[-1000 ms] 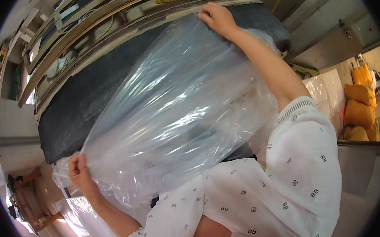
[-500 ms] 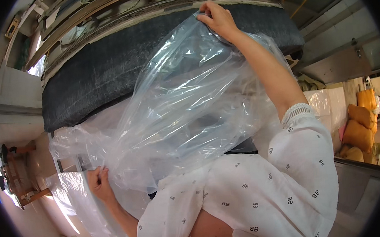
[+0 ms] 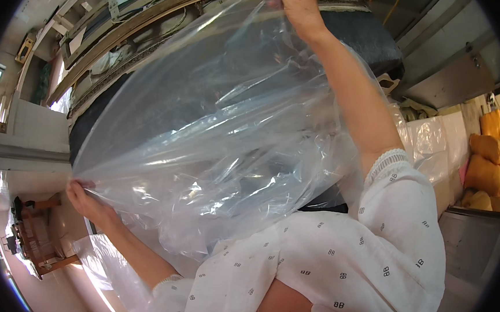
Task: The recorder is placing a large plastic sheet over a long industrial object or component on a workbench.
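Observation:
A large sheet of clear plastic film (image 3: 219, 135), creased and shiny, is stretched between my two hands; whether it is a single sheet or a bag I cannot tell. At the far top, my right hand (image 3: 300, 7) pinches one edge of it with the arm reaching forward. My left hand (image 3: 91, 205) grips another edge at the left, lower and nearer to me. Behind and under the film lies a long dark padded surface (image 3: 363, 38), seen through the plastic. Loose folds of the film bunch up against my body.
Beyond the dark surface run machine rails and wooden bars (image 3: 153, 18). White plastic-covered material (image 3: 429, 143) stands at the right, with orange sacks (image 3: 486, 157) further off. A wooden stand (image 3: 47, 234) is at the left, and more shiny sheeting (image 3: 110, 264) hangs at the lower left.
My right hand has moved farther forward and up. My left hand has gone outward left and up, and the film between them has spread wider and tighter over the dark surface.

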`<state>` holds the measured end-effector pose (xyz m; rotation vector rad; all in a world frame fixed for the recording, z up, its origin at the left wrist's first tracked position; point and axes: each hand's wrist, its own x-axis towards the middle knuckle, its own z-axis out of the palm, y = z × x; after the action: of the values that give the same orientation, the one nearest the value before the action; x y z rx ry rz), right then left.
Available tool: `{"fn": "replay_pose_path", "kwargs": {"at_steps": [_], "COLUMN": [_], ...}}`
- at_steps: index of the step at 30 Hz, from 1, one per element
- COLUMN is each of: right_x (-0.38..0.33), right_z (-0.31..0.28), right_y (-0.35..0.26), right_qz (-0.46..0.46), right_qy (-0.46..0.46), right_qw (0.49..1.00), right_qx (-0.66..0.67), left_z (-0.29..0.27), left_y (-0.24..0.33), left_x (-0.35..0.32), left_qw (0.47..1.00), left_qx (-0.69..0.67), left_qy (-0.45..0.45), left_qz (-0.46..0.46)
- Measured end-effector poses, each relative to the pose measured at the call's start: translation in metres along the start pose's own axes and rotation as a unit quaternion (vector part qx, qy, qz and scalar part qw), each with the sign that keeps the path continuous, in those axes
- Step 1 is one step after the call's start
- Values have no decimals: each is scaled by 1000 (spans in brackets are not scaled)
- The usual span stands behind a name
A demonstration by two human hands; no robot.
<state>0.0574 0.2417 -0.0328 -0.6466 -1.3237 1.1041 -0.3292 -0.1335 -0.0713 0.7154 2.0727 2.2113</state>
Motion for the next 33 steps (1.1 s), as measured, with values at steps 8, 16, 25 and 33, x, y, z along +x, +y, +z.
{"fn": "replay_pose_path", "kwargs": {"at_steps": [8,16,25,33], "right_x": [25,57,54,61], "right_z": [-63,-85,-76,-77], "right_y": [91,112,110,107], "right_qz": [-74,-89,-76,-74], "right_qy": [177,130,192,234], "right_qw": [942,896,850,878], "right_qx": [-276,-415,-485,-410], "left_z": [155,203,199,186], "left_y": [-78,-83,-78,-66], "left_x": [101,129,136,130], "left_qw": [978,982,949,940], "left_qx": [138,123,285,295], "left_qy": [-123,-116,-93,-122], "left_qz": [96,89,102,118]}}
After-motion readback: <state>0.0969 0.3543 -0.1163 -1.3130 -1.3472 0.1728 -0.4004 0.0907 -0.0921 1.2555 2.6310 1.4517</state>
